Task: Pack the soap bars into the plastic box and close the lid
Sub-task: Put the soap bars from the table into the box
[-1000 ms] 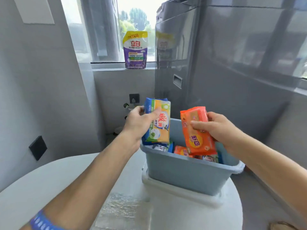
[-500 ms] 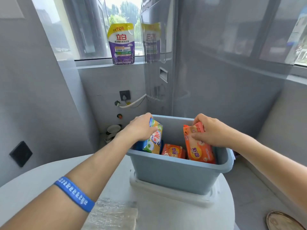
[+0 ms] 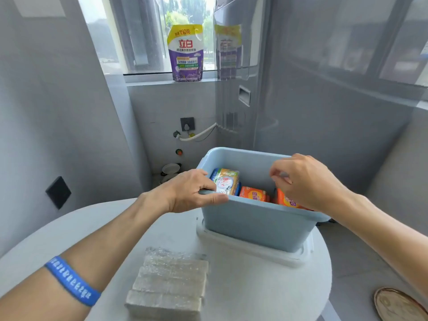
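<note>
At lower centre, a wrapped block [image 3: 169, 286] lies on the white table [image 3: 254, 288]. Mid-frame, the left hand [image 3: 187, 193] grips the blue box [image 3: 252, 223] rim; the right hand [image 3: 308, 181] hovers, fingers loosely curled, empty. 3 soap bars [image 3: 253, 193] sit inside.

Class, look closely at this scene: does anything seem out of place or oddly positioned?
The blue box stands on top of its own white lid, so it cannot be closed yet. A wrapped block of pale soap bars sits unpacked on the table. Nothing looks spilled or damaged.
</note>
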Demonstrator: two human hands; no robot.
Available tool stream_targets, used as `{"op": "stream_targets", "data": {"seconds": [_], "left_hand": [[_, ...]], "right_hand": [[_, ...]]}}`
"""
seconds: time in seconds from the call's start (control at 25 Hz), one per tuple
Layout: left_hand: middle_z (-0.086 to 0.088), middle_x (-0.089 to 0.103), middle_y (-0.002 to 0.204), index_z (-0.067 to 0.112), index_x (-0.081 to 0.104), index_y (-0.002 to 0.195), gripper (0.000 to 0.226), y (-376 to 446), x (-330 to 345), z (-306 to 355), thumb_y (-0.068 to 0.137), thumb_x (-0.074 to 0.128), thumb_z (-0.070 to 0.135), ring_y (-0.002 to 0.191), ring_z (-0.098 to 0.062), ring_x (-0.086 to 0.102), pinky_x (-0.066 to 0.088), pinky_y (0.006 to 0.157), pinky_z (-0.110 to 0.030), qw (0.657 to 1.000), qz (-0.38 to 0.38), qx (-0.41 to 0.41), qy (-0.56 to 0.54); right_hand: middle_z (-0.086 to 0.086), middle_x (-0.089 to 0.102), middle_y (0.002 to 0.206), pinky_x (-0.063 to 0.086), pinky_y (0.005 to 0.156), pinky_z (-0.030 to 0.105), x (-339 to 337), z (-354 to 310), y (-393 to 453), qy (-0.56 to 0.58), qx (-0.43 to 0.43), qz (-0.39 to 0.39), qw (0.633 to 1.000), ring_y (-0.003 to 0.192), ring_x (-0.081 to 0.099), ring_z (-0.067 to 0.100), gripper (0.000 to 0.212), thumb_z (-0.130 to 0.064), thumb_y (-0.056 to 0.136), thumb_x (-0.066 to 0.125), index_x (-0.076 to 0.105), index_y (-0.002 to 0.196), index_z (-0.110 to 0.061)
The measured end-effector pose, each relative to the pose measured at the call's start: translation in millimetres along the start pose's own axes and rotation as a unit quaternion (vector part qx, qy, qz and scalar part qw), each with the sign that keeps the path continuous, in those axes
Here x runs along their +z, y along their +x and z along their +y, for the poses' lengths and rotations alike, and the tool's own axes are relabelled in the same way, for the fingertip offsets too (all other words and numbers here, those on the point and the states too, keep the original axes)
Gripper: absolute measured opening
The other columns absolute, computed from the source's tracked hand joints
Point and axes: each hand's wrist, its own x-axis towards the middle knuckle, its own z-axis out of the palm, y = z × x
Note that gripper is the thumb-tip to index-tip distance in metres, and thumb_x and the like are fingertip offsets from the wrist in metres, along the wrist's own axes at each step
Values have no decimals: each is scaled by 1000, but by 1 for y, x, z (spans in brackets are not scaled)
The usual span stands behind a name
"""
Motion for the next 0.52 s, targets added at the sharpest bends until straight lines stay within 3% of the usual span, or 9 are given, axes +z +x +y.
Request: {"op": "stream_targets", "data": {"seconds": [0.04, 0.12, 0.2, 0.28, 0.36, 0.52], "left_hand": [[-13, 59, 78, 12, 65, 73, 72, -3, 1, 3, 77, 41, 81, 77, -24, 54, 49, 71, -47, 1000, 10, 7, -2], [-11, 54, 65, 10, 61, 66, 67, -5, 1, 7, 78, 48, 74, 65, -26, 52, 48, 62, -47, 999, 30, 19, -7], [-4, 43, 52, 10, 53, 59, 65, -11, 1, 10, 80, 50, 71, 50, -18, 40, 39, 49, -38, 998, 51, 31, -1], [-2, 38, 48, 9, 53, 57, 68, -24, 2, 7, 78, 50, 73, 46, -16, 34, 32, 47, -34, 997, 69, 24, -2], [-5, 43, 50, 9, 55, 59, 69, -36, 4, 3, 78, 49, 75, 48, -17, 39, 37, 49, -37, 998, 68, 18, -5], [-14, 55, 68, 10, 57, 68, 65, -47, 1, -5, 83, 41, 71, 71, -29, 55, 47, 66, -50, 999, 41, 12, 2]], "right_hand": [[-1, 68, 77, 48, 64, 37, -3, -24, -10, 55, -51, 36, 997, 77, 59, 28, 10, -18, 85, 57, 66, 82, -19], [-5, 65, 75, 45, 57, 33, -4, -75, -33, 86, -181, 35, 979, 69, 55, 23, 7, -22, 84, 58, 63, 79, -20], [-5, 68, 88, 49, 66, 35, 9, -115, -53, 100, -246, -73, 961, 77, 56, 23, 15, -33, 86, 57, 65, 92, -22], [-2, 65, 113, 48, 83, 40, 34, -144, -63, 92, -223, -216, 946, 97, 57, 26, 43, -50, 86, 57, 57, 121, -24], [6, 56, 125, 43, 92, 44, 59, -173, -66, 62, -192, -308, 930, 109, 53, 31, 69, -58, 80, 64, 42, 134, -21], [15, 52, 116, 43, 86, 44, 82, -203, -65, 70, -154, -296, 940, 104, 52, 37, 76, -42, 72, 74, 33, 131, -19]]}}
